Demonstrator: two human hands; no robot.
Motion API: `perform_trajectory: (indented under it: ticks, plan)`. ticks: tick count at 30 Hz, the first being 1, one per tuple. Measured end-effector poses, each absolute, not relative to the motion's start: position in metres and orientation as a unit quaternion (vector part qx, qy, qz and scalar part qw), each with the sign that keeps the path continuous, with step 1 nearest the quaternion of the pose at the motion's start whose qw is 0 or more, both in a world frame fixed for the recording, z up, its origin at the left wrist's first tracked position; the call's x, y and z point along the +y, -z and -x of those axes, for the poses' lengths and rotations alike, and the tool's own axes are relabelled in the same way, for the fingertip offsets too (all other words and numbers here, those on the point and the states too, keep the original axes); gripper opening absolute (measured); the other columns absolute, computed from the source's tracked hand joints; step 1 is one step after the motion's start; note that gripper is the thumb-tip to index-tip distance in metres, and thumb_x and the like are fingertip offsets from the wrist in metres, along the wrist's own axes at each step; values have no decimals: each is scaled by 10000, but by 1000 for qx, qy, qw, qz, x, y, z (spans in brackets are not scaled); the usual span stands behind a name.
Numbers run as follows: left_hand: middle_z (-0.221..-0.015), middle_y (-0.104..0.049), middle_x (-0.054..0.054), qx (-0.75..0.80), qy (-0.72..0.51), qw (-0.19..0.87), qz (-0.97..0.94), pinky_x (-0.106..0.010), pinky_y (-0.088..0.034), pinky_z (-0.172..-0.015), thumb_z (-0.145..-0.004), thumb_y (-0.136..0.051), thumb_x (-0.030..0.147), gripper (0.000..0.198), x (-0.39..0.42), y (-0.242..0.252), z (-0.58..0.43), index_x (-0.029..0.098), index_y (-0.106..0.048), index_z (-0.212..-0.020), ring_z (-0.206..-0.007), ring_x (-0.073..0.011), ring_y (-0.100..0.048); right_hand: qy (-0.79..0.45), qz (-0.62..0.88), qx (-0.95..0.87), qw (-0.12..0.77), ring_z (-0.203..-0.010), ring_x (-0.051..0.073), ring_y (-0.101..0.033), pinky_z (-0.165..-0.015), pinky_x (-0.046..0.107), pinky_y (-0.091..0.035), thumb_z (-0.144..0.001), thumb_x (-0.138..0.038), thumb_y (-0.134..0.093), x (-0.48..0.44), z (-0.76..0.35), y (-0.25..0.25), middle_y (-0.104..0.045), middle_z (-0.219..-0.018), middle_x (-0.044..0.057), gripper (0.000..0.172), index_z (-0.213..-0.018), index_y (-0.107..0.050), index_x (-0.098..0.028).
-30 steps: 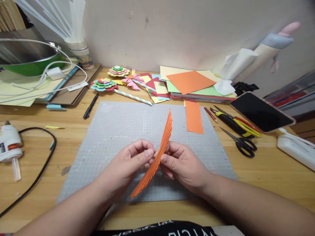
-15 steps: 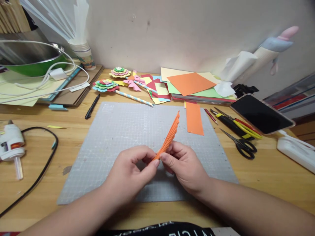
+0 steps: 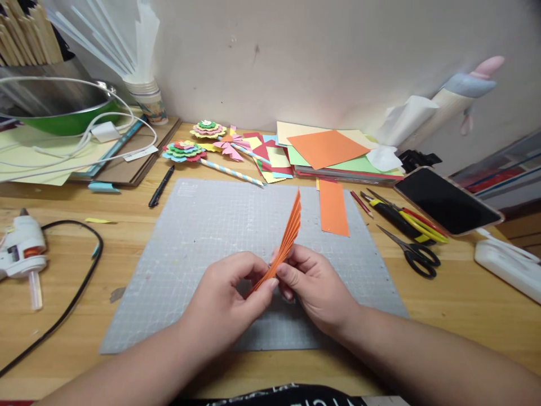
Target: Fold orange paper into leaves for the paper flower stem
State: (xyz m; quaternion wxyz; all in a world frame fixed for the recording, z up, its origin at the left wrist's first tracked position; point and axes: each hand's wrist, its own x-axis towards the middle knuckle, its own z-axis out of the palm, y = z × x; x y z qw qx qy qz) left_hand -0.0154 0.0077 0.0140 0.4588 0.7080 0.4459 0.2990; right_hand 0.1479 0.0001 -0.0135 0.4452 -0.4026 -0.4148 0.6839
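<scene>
Left hand pinching low, right hand gripping close beside it, and between them stands the pleated orange paper, held tilted above the grey cutting mat! Look at those creases: sharp all along the part that shows, so the folding there looks done. Lower end? Tucked behind the left fingers, can't call it. No fastening visible on the pleats, so any securing seems yet to be done. And flat on the mat's far side, an orange strip, not a pleat in it!
</scene>
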Motion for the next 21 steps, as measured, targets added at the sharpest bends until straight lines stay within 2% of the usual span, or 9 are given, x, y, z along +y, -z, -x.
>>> perform_trajectory:
  ticks: [5, 10, 12, 17, 21]
  plan:
    - [-746, -653, -23, 462, -330, 626, -534, -272, -438, -668, -804, -588, 389, 203, 13, -14, 18, 194, -645, -808, -709, -161, -569, -731, 360, -333, 474, -459, 56, -387, -463, 195, -300, -810, -359, -661, 7, -152, 14, -468, -552, -71, 183, -869, -603, -196]
    - [-796, -618, -30, 496, -452, 625, -399, -285, -436, -743, -801, -581, 410, 236, 23, -12, 25, 186, -652, -825, -766, -167, -557, -745, 323, -260, 523, -493, 55, -392, -484, 180, -307, -809, -298, -671, 20, -159, 10, -447, -570, -71, 127, -842, -594, -203]
    - [-784, -611, -28, 495, -438, 640, -392, -277, -426, -714, -780, -603, 417, 243, 25, -14, 25, 181, -649, -817, -750, -162, -544, -735, 322, -261, 537, -504, 58, -398, -504, 187, -320, -813, -287, -667, 22, -161, 8, -454, -579, -69, 112, -835, -591, -208]
    - [-649, -570, -10, 460, -299, 705, -449, -260, -366, -621, -753, -633, 415, 257, 24, -16, 23, 159, -635, -734, -619, -131, -475, -708, 341, -291, 546, -505, 63, -393, -520, 200, -326, -789, -314, -689, 22, -161, 6, -452, -580, -72, 141, -829, -591, -221]
    - [-583, -541, 8, 479, -296, 691, -453, -258, -332, -599, -738, -657, 396, 259, 24, -13, 24, 167, -595, -633, -576, -117, -441, -701, 347, -318, 536, -516, 76, -390, -526, 220, -325, -786, -346, -684, 21, -161, 7, -452, -586, -68, 154, -835, -599, -229]
